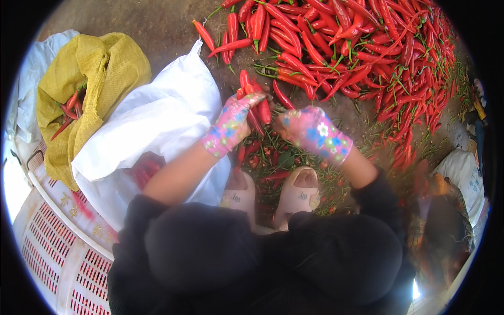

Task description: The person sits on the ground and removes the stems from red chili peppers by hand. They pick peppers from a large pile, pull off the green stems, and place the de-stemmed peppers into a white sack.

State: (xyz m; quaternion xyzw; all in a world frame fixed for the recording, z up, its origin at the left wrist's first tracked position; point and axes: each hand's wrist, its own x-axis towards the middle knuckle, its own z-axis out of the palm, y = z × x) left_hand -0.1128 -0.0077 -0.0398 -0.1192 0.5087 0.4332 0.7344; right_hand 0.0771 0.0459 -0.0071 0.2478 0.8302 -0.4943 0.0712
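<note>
My left hand [231, 126], in a pink floral glove, is wrapped round a small bunch of red chili peppers [264, 109] above the ground. Close to its right, my right hand [312, 131] wears a matching glove. Its fingers are curled in toward the bunch and partly smeared; what they pinch, if anything, is hidden. Under both hands lie loose green stems [328, 184] and a few chili pieces. Left of my left forearm, a white sack [178, 94] gapes with red peppers inside it.
A big pile of red chili peppers [357, 58] spreads over the ground at the far right. On the left are a yellow woven sack [118, 63] with some peppers in it and a white slotted plastic crate [50, 231]. My pale slippers [296, 197] stand among the stems.
</note>
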